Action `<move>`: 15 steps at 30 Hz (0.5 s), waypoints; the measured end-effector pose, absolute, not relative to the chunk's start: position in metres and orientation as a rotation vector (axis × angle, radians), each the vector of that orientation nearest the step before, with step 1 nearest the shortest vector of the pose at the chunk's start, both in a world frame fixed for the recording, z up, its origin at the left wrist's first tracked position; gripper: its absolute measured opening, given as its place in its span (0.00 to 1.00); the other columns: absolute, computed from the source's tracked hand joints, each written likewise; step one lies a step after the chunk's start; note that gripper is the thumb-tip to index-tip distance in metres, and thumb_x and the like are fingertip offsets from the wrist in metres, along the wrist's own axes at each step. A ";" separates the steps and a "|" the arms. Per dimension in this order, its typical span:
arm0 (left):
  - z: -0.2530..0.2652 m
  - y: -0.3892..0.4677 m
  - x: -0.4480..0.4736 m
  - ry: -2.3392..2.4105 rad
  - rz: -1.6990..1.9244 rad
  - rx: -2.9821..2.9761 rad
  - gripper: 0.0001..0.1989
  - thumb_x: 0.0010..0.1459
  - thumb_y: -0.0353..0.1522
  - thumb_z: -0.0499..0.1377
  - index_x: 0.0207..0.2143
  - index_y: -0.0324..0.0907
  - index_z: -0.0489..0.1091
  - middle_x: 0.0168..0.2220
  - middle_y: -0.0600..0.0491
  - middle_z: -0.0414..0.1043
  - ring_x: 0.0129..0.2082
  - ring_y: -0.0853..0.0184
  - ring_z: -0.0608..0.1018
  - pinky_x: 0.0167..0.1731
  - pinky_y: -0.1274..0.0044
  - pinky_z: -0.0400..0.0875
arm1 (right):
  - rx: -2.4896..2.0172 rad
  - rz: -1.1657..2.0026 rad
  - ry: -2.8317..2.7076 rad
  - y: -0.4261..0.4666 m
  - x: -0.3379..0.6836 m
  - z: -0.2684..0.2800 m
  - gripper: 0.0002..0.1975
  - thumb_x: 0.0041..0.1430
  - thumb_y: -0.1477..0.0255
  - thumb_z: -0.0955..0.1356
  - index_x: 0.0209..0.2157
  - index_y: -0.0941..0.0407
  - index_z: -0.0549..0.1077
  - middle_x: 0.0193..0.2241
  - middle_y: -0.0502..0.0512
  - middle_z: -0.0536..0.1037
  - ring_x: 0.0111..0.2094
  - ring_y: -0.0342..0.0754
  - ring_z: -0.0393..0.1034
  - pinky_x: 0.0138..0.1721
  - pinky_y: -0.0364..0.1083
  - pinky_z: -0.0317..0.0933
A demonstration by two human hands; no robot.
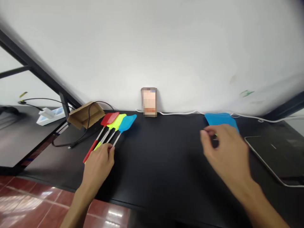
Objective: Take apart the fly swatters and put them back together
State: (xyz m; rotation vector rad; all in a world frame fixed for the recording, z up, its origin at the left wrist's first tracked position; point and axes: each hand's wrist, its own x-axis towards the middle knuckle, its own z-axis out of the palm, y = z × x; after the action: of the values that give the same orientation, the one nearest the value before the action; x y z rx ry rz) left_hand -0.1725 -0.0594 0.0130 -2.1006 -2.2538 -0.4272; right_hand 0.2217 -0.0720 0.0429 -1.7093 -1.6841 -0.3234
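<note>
On the left of the black table, a red fly swatter (110, 118), a yellow fly swatter (117, 122) and a blue fly swatter (127, 123) lie fanned side by side, heads toward the wall. My left hand (99, 161) is closed over their handles, thumb and finger at the blue one's shaft; its palm hides the handle ends. At the right, my right hand (225, 152) hovers with thumb and forefinger pinched together, nothing visible between the tips. Behind it lies a flat blue piece (220, 119), partly covered by the hand, with a bit of green showing near it.
A blurred-out phone (149, 103) leans on the white wall. A dark tablet (280, 158) lies at the right. An open cardboard box (85, 115), a black cable (78, 141) and a white power strip (52, 115) are on the left. A white cord (178, 113) runs along the wall.
</note>
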 end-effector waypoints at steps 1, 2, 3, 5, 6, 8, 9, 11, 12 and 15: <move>0.016 -0.065 -0.167 -2.360 -0.616 -2.070 0.14 0.67 0.40 0.53 0.42 0.40 0.73 0.37 0.46 0.78 0.37 0.56 0.79 0.38 0.69 0.68 | -1.591 -0.195 -1.719 -0.066 0.207 0.042 0.09 0.69 0.66 0.64 0.39 0.55 0.73 0.35 0.58 0.75 0.40 0.55 0.70 0.43 0.52 0.61; 0.018 -0.071 -0.160 -2.457 -0.879 -2.009 0.14 0.66 0.41 0.56 0.43 0.41 0.73 0.37 0.48 0.77 0.35 0.59 0.78 0.36 0.70 0.69 | -1.484 -0.049 -1.754 -0.063 0.194 0.039 0.09 0.70 0.67 0.64 0.38 0.55 0.72 0.35 0.57 0.75 0.40 0.54 0.69 0.44 0.51 0.61; 0.020 -0.077 -0.150 -2.525 -1.222 -1.885 0.15 0.65 0.43 0.58 0.44 0.42 0.73 0.36 0.51 0.76 0.32 0.63 0.76 0.35 0.72 0.69 | -1.396 0.106 -1.780 -0.061 0.181 0.034 0.09 0.70 0.67 0.63 0.38 0.55 0.72 0.35 0.57 0.75 0.40 0.53 0.69 0.44 0.51 0.61; 0.020 -0.086 -0.123 -2.412 -2.046 -1.602 0.17 0.67 0.45 0.56 0.49 0.45 0.72 0.38 0.53 0.73 0.30 0.69 0.73 0.33 0.76 0.69 | -1.245 0.456 -1.826 -0.065 0.160 0.021 0.10 0.71 0.66 0.63 0.44 0.55 0.73 0.39 0.58 0.76 0.43 0.53 0.69 0.45 0.51 0.62; 0.019 -0.088 -0.107 -2.320 -2.331 -1.617 0.16 0.66 0.46 0.58 0.48 0.45 0.72 0.40 0.53 0.72 0.31 0.70 0.73 0.33 0.77 0.69 | -1.181 0.627 -1.834 -0.069 0.152 0.015 0.12 0.71 0.64 0.63 0.49 0.54 0.72 0.43 0.59 0.76 0.44 0.53 0.70 0.47 0.51 0.63; 0.018 -0.084 -0.074 -2.244 -2.532 -1.951 0.15 0.64 0.44 0.61 0.44 0.44 0.72 0.40 0.52 0.72 0.30 0.71 0.72 0.33 0.77 0.70 | -1.088 0.919 -1.792 -0.080 0.144 0.006 0.18 0.72 0.62 0.63 0.58 0.52 0.68 0.48 0.58 0.76 0.44 0.51 0.71 0.47 0.50 0.64; 0.017 -0.078 -0.059 -2.245 -2.524 -2.157 0.14 0.64 0.44 0.62 0.43 0.43 0.72 0.39 0.51 0.72 0.29 0.71 0.72 0.33 0.76 0.70 | -1.061 1.036 -1.743 -0.084 0.143 0.003 0.18 0.72 0.61 0.63 0.59 0.51 0.68 0.47 0.57 0.77 0.41 0.49 0.72 0.45 0.49 0.64; 0.016 -0.062 -0.037 -2.233 -2.485 -2.452 0.13 0.65 0.43 0.62 0.41 0.42 0.71 0.37 0.51 0.71 0.28 0.71 0.71 0.33 0.76 0.69 | -1.036 1.214 -1.626 -0.088 0.145 0.001 0.16 0.74 0.60 0.60 0.52 0.52 0.72 0.36 0.52 0.77 0.32 0.45 0.70 0.38 0.46 0.63; 0.015 -0.053 -0.030 -2.233 -2.457 -2.568 0.13 0.65 0.43 0.62 0.40 0.41 0.71 0.36 0.51 0.70 0.28 0.71 0.70 0.32 0.76 0.69 | -1.034 1.283 -1.565 -0.087 0.148 0.001 0.17 0.74 0.58 0.59 0.46 0.53 0.73 0.30 0.49 0.75 0.28 0.44 0.67 0.34 0.45 0.61; 0.011 -0.030 -0.018 -2.229 -2.373 -2.900 0.13 0.64 0.41 0.63 0.39 0.40 0.73 0.34 0.52 0.70 0.29 0.71 0.69 0.32 0.76 0.68 | -1.029 1.463 -1.361 -0.079 0.157 0.000 0.21 0.72 0.53 0.60 0.36 0.55 0.71 0.23 0.46 0.66 0.23 0.40 0.59 0.25 0.42 0.53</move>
State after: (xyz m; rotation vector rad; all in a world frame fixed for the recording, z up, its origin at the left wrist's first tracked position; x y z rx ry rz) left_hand -0.0179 -0.0304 0.0112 -2.8999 -2.2291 -2.3730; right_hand 0.1570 -0.0789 0.0003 -1.0293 -1.3612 1.4628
